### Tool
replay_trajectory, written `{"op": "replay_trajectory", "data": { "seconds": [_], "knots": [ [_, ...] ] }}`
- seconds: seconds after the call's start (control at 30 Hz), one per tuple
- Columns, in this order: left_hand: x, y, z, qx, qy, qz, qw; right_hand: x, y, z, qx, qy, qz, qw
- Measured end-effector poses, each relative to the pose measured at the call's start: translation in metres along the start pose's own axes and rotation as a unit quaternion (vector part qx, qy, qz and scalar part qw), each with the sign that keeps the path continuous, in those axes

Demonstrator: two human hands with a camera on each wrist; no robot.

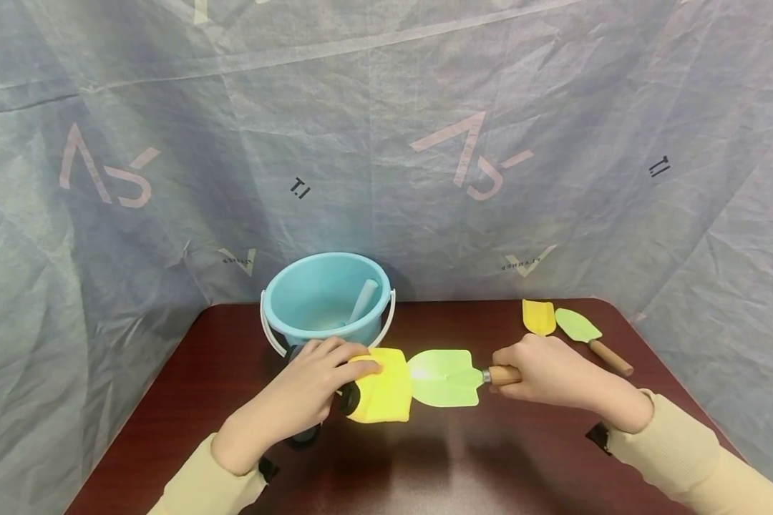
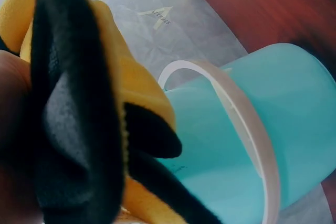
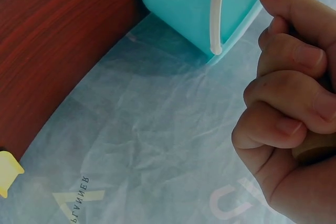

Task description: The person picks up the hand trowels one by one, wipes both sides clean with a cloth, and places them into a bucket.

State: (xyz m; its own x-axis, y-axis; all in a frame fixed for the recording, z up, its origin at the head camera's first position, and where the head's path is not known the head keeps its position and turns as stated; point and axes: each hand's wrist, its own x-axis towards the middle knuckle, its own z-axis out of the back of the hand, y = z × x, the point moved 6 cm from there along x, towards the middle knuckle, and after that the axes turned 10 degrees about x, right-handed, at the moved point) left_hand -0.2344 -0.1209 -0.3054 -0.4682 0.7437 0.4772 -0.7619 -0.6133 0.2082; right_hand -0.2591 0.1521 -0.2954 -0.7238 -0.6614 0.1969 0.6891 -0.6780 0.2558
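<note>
Holding one green-bladed trowel (image 1: 447,378) to the near right of the blue bucket (image 1: 312,286), raised off the table (image 1: 200,400). Clamped the right grip (image 1: 547,372) round its wooden handle (image 1: 505,375), fingers curled. Judged light and stiff, blade smooth and perhaps slippery, hardly fragile; best taken by the handle.

Held one yellow cloth (image 1: 386,390) with black trim just before the bucket. Pinched it in the left grip (image 1: 312,383), thumb and fingers together on the fabric. Judged light, soft and limp; best taken by a bunched edge.

Pointed the trowel's tip leftward, at the cloth's edge; ran its long axis crosswise past the bucket's near side, butt to the right. Could not tell whether tip and cloth touched.

Listed also, well right of the bucket: one yellow scoop (image 1: 538,317); beyond it, one spare trowel (image 1: 582,329), blade leftward. Found inside the bucket: one pale-blue rod-like piece (image 1: 362,300), use unclear.
</note>
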Motion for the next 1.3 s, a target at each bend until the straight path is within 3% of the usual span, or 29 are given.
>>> {"op": "replay_trajectory", "data": {
  "seconds": [0.37,0.77,0.93,1.3],
  "knots": [
    [-0.011,0.004,0.003,-0.003,-0.004,0.014,0.9999,0.0,-0.001,-0.005,0.023,-0.001,0.005,1.0],
    [-0.025,0.011,0.001,-0.003,0.022,0.041,0.9989,0.002,0.001,-0.006,0.024,0.001,0.012,1.0],
    [-0.03,0.017,0.002,-0.002,0.018,0.049,0.9986,0.003,0.001,-0.006,0.024,0.0,0.014,1.0],
    [-0.022,0.023,0.017,0.005,-0.015,0.046,0.9988,0.002,-0.001,-0.01,0.02,-0.004,0.022,1.0]
  ]
}}
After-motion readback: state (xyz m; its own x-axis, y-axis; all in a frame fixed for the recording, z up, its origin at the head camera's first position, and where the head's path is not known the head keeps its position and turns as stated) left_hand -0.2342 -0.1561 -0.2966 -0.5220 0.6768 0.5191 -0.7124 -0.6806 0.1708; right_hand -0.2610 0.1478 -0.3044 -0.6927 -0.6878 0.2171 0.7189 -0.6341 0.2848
